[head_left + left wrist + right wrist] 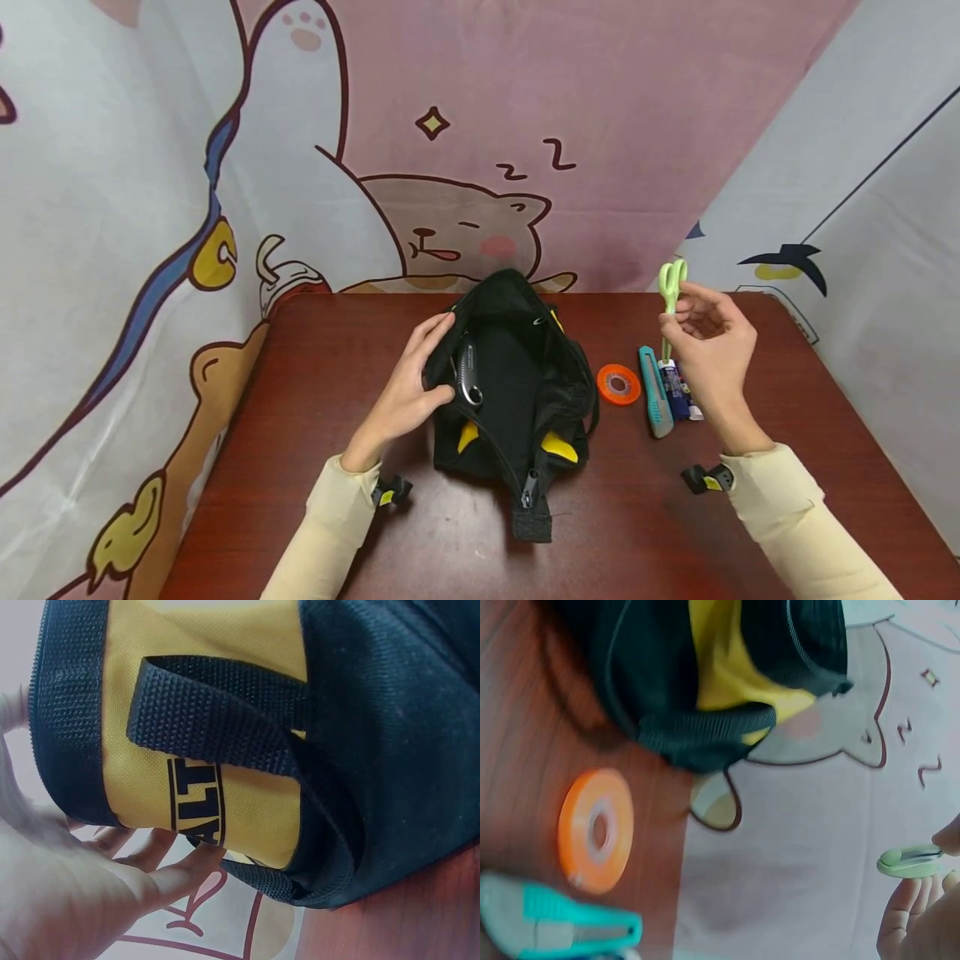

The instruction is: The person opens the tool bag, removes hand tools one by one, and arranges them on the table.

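A black bag (pixel 510 367) with yellow patches stands unzipped on the table, its mouth spread wide. My left hand (pixel 412 375) grips the left edge of that mouth; in the left wrist view its fingers (pixel 176 859) lie along the yellow panel (pixel 255 802) with black lettering. Inside the bag lies a dark tool (pixel 468 371) with a silvery edge and a ring at one end. My right hand (pixel 712 342) pinches light green scissors (pixel 670 292) between thumb and fingers, handles up and blades down, above the items right of the bag. The scissors (pixel 911 861) also show in the right wrist view.
Right of the bag lie an orange tape roll (pixel 618 384), a teal utility knife (pixel 656 392) and a dark blue tube with a white end (pixel 673 392), partly overlapped by another small item. A cartoon-printed cloth (pixel 630 125) hangs behind the brown table (pixel 300 417).
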`<state>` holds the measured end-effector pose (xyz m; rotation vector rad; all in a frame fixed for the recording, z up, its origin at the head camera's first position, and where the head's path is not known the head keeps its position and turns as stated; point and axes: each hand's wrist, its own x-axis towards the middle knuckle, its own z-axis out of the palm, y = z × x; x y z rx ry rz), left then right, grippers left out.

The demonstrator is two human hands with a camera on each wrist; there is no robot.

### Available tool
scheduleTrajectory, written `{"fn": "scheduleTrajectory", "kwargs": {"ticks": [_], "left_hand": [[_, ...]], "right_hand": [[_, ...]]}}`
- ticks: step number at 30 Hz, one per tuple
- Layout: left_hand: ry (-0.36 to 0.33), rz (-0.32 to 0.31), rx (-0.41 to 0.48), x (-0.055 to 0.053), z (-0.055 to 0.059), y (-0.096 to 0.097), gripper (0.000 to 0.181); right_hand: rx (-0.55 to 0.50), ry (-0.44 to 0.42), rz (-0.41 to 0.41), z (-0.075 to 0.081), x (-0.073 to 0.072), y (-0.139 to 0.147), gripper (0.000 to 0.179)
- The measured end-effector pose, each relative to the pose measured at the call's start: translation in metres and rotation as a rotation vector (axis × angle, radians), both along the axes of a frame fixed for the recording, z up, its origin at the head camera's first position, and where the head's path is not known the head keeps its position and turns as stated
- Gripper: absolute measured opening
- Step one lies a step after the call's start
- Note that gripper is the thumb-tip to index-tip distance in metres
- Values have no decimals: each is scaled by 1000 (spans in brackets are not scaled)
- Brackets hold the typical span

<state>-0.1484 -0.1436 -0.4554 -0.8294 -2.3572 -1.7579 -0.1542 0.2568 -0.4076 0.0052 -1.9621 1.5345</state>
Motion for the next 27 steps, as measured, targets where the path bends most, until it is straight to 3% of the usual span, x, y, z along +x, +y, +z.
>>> {"fn": "scheduleTrajectory", "kwargs": {"ticks": [7, 15, 20, 27], "left_hand": [[9, -3, 4, 0, 0, 0, 95], [8, -1, 6, 0, -1, 0, 95], [4, -2, 6, 0, -1, 0, 95], [10, -6, 8, 0, -1, 0, 95]], "right_hand": [[94, -60, -141, -13, 2, 39, 48], [173, -235, -273, -37, 4, 77, 48], [218, -368, -316, -49, 7, 94, 48], [301, -486, -337, -64, 8, 111, 51]]}}
